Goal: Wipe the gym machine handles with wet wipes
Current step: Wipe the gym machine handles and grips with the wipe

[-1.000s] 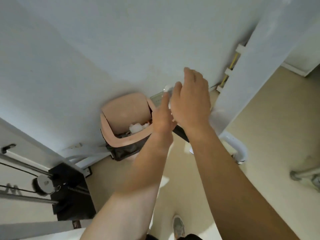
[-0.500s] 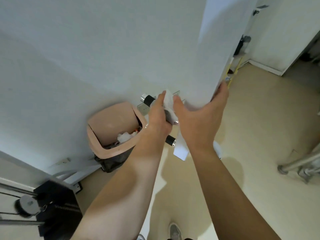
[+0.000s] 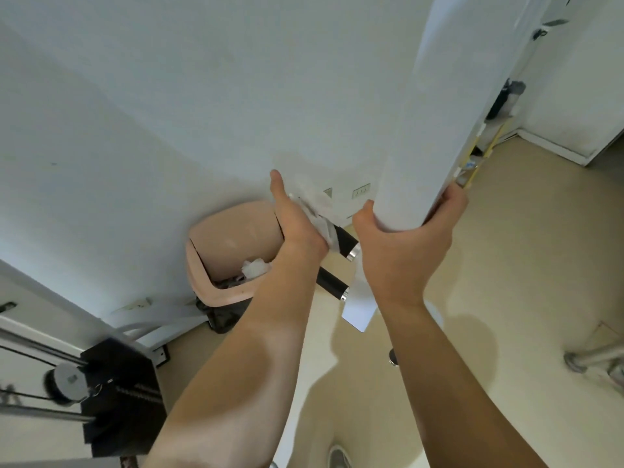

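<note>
- Head view shows the left hand (image 3: 300,228) wrapped around the upper handle (image 3: 342,243) with a wet wipe (image 3: 315,201) pressed between palm and grip; the thumb sticks up and the fingers are hidden behind the bar.
- The wipe looks soft, limp and damp, so it likely bunches and slides unless the palm keeps it pinned; a loose flap stands out just above the hand.
- The handle reads as rigid, with a black grip and a shiny metal end cap just to the right of the left hand; a second handle (image 3: 332,283) sits just below the wrist.
- Best hold, by judgement: closed around the black grip, not the slick cap.
- The right hand (image 3: 403,244) clamps the white machine post (image 3: 432,130), thumb on the near side, fingers round the far edge.
- Both forearms reach forward and up; a pink bin (image 3: 216,285) stands beyond and left of the left hand.
</note>
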### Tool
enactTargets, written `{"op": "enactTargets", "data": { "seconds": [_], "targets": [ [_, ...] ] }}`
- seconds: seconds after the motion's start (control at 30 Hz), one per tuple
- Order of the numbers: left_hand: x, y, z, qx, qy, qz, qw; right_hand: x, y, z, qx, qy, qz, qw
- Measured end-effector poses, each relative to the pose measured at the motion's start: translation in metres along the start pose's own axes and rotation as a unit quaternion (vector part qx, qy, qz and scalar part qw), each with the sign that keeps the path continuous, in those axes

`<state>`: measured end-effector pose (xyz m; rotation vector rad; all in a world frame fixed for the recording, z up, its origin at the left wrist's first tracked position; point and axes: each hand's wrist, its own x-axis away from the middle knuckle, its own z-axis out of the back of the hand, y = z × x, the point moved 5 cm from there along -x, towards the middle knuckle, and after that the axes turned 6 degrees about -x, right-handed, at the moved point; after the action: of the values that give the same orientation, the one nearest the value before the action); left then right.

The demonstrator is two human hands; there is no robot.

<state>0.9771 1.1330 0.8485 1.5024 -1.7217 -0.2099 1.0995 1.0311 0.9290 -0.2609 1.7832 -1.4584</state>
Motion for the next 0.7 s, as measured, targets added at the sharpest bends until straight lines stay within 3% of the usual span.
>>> {"op": "enactTargets", "data": {
  "seconds": [0.13,0.2,0.27,0.43,0.5,0.7],
  "targets": [
    [0.015,-0.038,0.002,-0.144,0.107,0.029,0.983,-0.003,0.004,0.002,-0.005,-0.006,-0.001,1.000],
    [0.016,-0.045,-0.006,-0.119,0.023,0.082,0.989,-0.004,0.005,0.003,0.000,-0.015,0.005,1.000],
    [0.017,-0.027,-0.013,-0.091,-0.062,0.070,0.991,-0.005,0.006,0.003,0.001,-0.024,0.009,1.000],
    [-0.012,0.012,0.012,0.003,-0.029,-0.020,0.999,-0.006,0.005,0.001,0.004,-0.032,0.007,0.999],
    [-0.023,0.015,0.016,0.063,-0.051,-0.038,0.996,-0.005,0.004,0.001,0.010,-0.032,0.010,0.999],
    [-0.026,-0.021,0.014,0.014,0.138,0.019,0.990,-0.007,0.006,0.002,-0.015,-0.020,0.001,1.000]
  ]
}}
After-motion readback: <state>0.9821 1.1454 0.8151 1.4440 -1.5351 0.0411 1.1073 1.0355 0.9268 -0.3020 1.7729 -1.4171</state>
